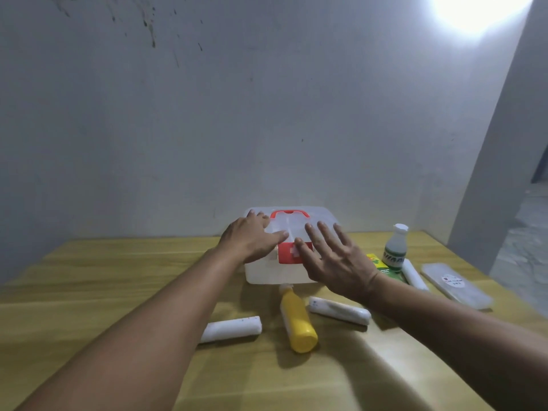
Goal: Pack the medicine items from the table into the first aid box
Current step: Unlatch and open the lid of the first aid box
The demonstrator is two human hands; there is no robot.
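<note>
Left hand point(252, 237) flat on first aid box point(267, 274); right hand point(335, 259) spread, empty; wooden table point(89, 292), grey wall point(207, 129).

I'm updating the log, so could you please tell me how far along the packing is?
Nothing looks packed yet. The first aid box is shut, with the left hand resting on its lid and the right hand open in front of it. Left on the table: yellow bottle, three white rolls, clear bottle, green carton and flat pouch.
</note>
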